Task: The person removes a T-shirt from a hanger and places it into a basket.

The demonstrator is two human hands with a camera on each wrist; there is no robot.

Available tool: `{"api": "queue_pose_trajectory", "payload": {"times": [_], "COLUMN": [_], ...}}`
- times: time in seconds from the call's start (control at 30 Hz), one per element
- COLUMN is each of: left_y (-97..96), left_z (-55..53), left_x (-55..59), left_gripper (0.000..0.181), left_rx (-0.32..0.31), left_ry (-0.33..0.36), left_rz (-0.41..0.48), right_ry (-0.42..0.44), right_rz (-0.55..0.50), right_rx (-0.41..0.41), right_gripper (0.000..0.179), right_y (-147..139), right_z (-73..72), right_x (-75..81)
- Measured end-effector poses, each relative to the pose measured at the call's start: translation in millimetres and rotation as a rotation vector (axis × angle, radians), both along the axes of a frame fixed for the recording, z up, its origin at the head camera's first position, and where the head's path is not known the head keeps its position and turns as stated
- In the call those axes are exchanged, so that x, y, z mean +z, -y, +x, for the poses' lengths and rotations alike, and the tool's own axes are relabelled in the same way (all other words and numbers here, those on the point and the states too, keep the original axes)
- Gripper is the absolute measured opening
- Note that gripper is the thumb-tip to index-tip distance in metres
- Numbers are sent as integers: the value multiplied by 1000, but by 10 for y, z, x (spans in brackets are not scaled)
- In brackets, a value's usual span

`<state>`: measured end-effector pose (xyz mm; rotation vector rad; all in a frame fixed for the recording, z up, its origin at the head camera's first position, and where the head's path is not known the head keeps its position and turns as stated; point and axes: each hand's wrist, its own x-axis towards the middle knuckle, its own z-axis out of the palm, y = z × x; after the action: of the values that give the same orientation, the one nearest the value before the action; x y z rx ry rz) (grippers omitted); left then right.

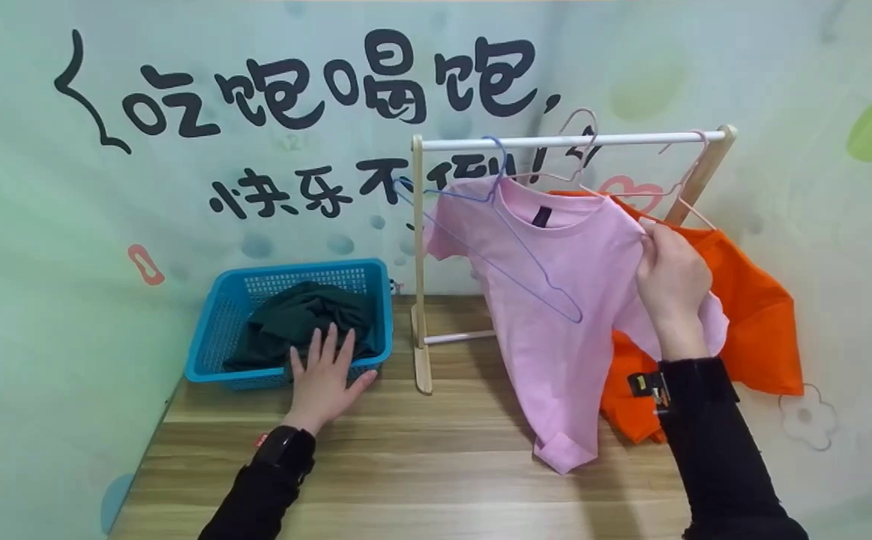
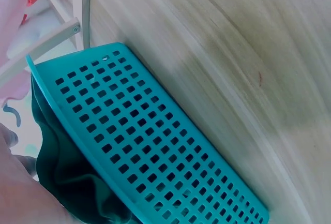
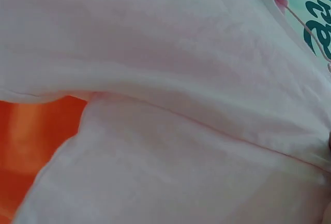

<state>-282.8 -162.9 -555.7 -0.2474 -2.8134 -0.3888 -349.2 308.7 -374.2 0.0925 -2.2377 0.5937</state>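
Your right hand pinches the pink T-shirt at its right-side shoulder, thumb and fingertips pressed together on the cloth; the shirt hangs by the garment rack at the back edge of the wood-grain tabletop, its hem drooping toward the front edge; your left hand is spread, pinching nothing, at the front rim of the blue plastic basket, which sits at the tabletop's back left corner with a dark green garment inside; whether your fingertips touch that cloth cannot be told.

The likeliest trouble is the blue hanger; it is hooked on the white rail but slants across the shirt's front, so a tug could snag its low end in the cloth and unhook it; of the 2 pink hangers, the middle pink hanger meets the neckline, yet whether its arms fill both shoulders is hidden; if they do not, loosening your pinch could drop the shirt onto the tabletop; the orange garment hangs close behind, so a wide sweep might drag it along; a hard pull could tip the rack, whose frame looks slim; on your left, leaning on the basket's rim might tilt it or skid it toward the tabletop's left edge.
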Motion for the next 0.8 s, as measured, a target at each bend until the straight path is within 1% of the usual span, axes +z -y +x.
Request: {"api": "queue_pose_trajectory", "payload": {"times": [0.07,0.13,0.23,0.37,0.5,0.63,0.8], "left_y": [-10,-22,-43,-72,-108,-152,-210], "left_z": [11,24,46,74,91,102,117], "left_x": [3,12,23,26,18,8,-17], "left_gripper": [79,79,79,77,76,75,75], "left_rx": [4,6,8,3,-10,-14,2], "left_ry": [-1,-8,-38,-83,-107,-112,-92], "left_rz": [-1,-4,3,28,42,36,23], "right_ry": [-23,-33,-8,68,164,243,310], "right_rz": [-10,-15,-31,-25,22,35,-9], "right_rx": [11,16,30,58,99,148,230], "right_gripper": [26,24,19,16,16,16,16], "right_y": [-53,-118,-212,-322,-417,-516,-660], "right_z": [10,20,39,48,19,-8,-18], "right_x": [-52,-138,-307,-581,-872,-1130,-1399]}}
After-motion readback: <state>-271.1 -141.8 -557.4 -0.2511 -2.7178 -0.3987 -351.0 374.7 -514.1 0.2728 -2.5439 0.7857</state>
